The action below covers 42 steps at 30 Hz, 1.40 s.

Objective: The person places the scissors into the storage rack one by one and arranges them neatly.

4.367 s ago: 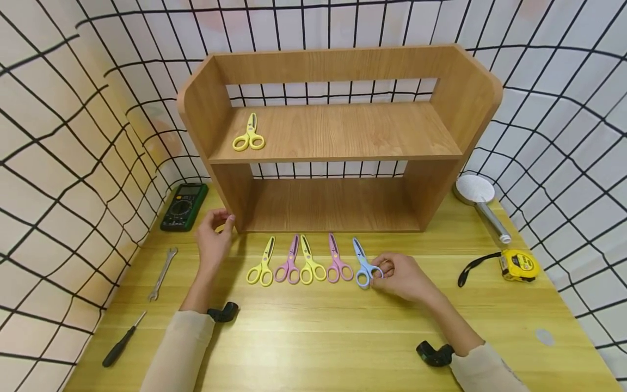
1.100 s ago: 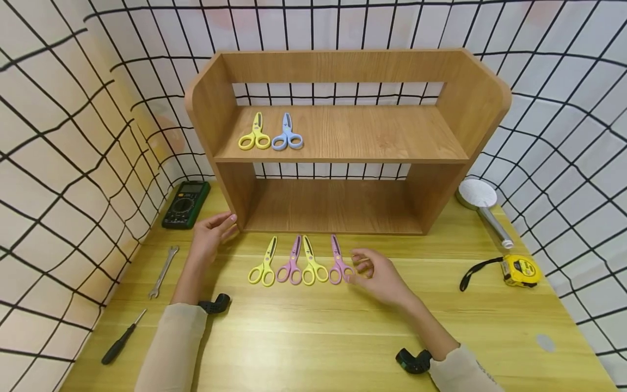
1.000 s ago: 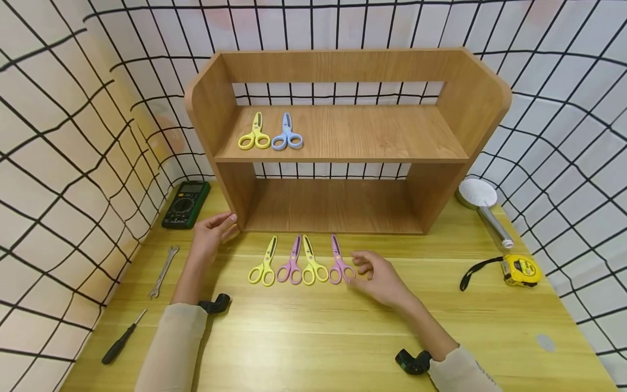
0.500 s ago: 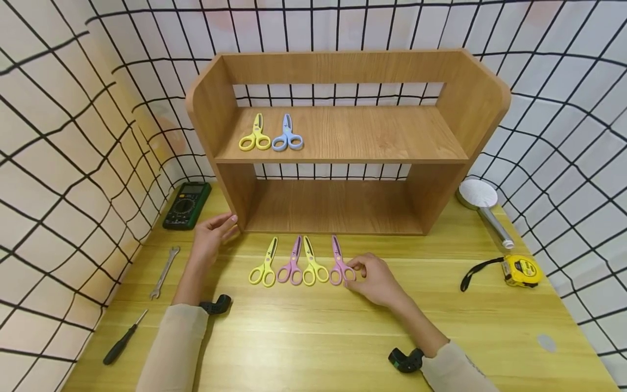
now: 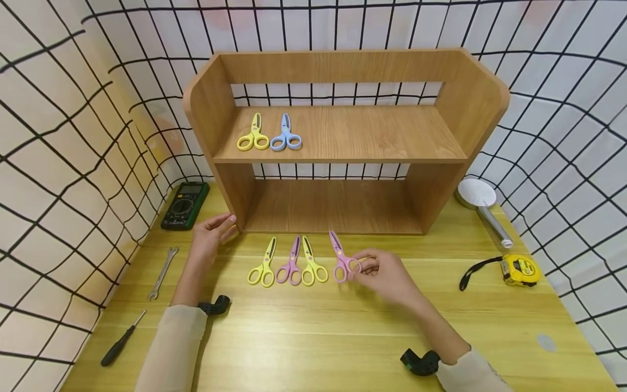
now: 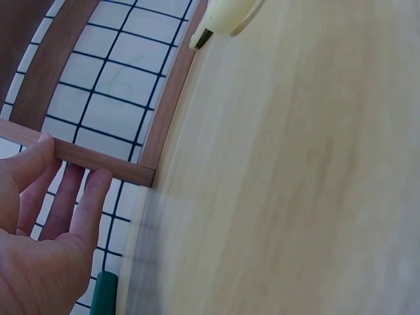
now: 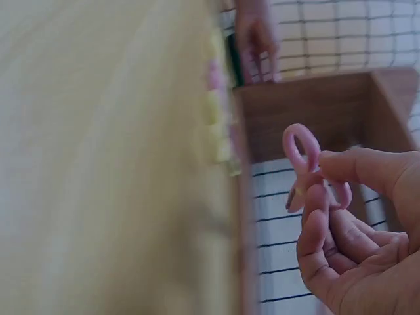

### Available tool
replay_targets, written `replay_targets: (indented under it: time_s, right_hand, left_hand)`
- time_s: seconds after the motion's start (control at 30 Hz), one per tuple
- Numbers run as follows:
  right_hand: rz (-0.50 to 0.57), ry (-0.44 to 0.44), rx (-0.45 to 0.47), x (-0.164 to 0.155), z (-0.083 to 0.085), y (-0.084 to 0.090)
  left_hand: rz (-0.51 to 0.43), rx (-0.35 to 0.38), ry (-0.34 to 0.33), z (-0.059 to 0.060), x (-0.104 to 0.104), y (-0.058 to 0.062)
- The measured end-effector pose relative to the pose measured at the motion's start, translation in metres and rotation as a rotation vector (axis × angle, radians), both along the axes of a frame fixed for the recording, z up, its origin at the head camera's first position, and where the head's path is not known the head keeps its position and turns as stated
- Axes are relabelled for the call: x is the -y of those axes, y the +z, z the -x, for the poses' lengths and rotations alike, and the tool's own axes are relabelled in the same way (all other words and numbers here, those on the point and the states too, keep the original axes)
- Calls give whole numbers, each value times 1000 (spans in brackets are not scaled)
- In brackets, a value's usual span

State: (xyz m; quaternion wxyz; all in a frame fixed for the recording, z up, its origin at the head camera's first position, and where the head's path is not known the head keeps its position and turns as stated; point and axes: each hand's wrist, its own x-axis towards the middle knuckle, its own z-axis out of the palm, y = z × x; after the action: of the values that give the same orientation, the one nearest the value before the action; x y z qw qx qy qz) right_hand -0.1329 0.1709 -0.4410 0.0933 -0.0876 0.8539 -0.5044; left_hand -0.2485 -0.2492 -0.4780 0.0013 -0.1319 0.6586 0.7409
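The right hand (image 5: 387, 275) pinched the pink scissors (image 5: 341, 260) by their handle loops, fingers curled round them — the pair was tilted, blades pointing toward the wooden shelf (image 5: 343, 136), just right of three scissors lying on the surface (image 5: 313, 337). The left hand (image 5: 208, 239) rested with relaxed, straight fingers touching the shelf's lower left corner, holding nothing.

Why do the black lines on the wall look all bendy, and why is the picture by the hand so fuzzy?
Head view: the wide lens bows the black grid lines toward the edges. Right wrist view: the yellow wooden tabletop is smeared and out of focus, though the right hand pinching the pink plastic scissors shows fairly clearly. Left wrist view: the tabletop is streaky too.
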Motion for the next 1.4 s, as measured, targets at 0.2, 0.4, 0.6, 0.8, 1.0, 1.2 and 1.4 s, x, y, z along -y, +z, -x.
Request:
replay_targets:
  time_s: [0.2,0.4,0.6,0.8,1.0,1.2,1.4]
  right_hand:
    - [137,23,-66,-2,-8,65]
    - [226,12,-216,2,8,131]
    - [100,-72,-312,17,54,180]
    - [29,-120,-318,33,102,196]
    - [37,-158,-182,49,136,197]
    - [-31,-141,-170,59,152,195]
    - [-163,-69,-230,63,157,192]
  left_hand:
    - [-5,6,6,-1,-1,1]
    - [-15,-4,8,-1,-1,-1]
    - [-25,-31,12,-1,1,-2]
    - [-35,-50,8,-1,0,-2]
    - [-36,-53,4,-2,-1,-2]
    - [-16,-49,17,-2,-1,-2]
    - [-15,-50,26,-2,-2,-1]
